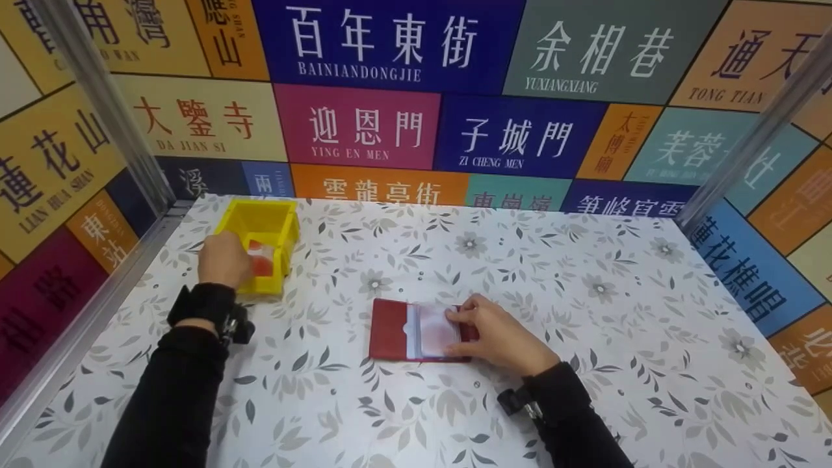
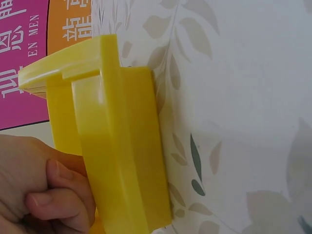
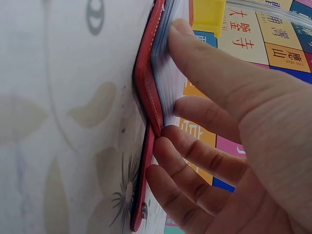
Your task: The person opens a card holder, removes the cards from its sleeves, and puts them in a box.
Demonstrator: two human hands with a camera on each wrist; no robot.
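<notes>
On the patterned table lies an open red card holder [image 1: 389, 330] with a stack of clear plastic sleeves [image 1: 435, 333]. My right hand [image 1: 500, 335] grips its right side; the thumb [image 3: 181, 28] lies at the sleeves' edge and other fingertips meet the red cover and its snap strap [image 3: 141, 195]. My left hand [image 1: 224, 259] reaches into a yellow bin [image 1: 290, 250], its outer fingers curled in the left wrist view. A red-and-white card [image 1: 261, 260] shows beside those fingers inside the bin. Whether they pinch it I cannot tell, as the fingertips are hidden.
Behind the table stands a wall [image 1: 364, 123] of coloured panels with Chinese lettering. Clear upright posts [image 1: 747, 117] rise at the table's back corners. The bin stands near the back left corner, and the card holder lies to its right and closer to me.
</notes>
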